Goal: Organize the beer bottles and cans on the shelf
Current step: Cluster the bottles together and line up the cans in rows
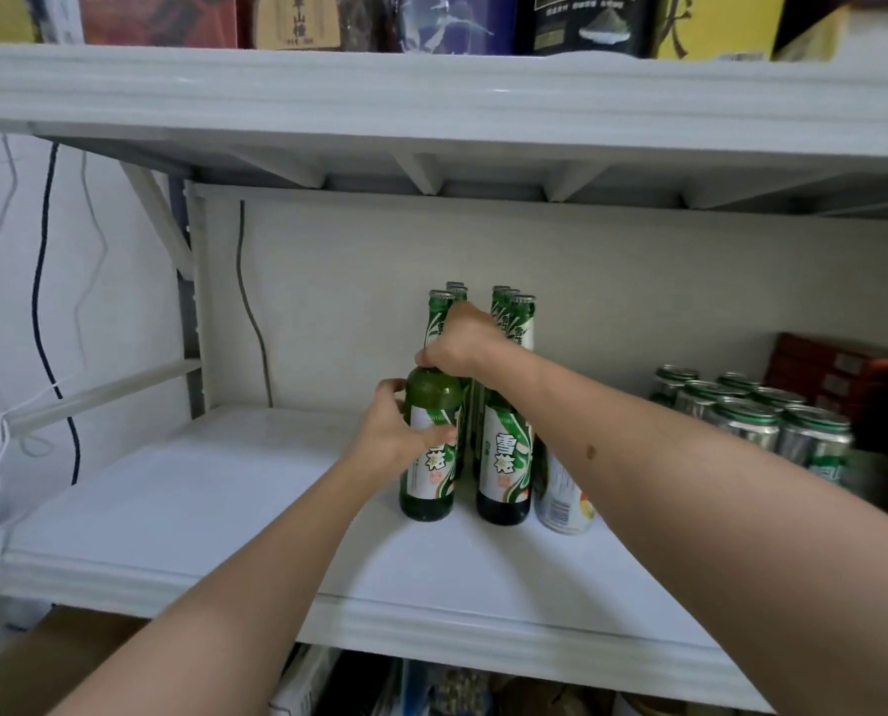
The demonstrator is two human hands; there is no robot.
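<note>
Gripping front-left green bottle [430,447] at frame centre: left hand [398,431] wrapping label, right hand [457,338] closing round neck, steadying upright. Lining up beside second bottle [503,457] on white shelf [224,509]; cans [762,421] waiting right.

The green bottle [503,457] at the front of the right row has a white label with two big green Chinese signs, 雪花. At its 9 o'clock, another bottle [430,447] shows 花 under a hand. Box words at 12 o'clock are too blurry.
</note>
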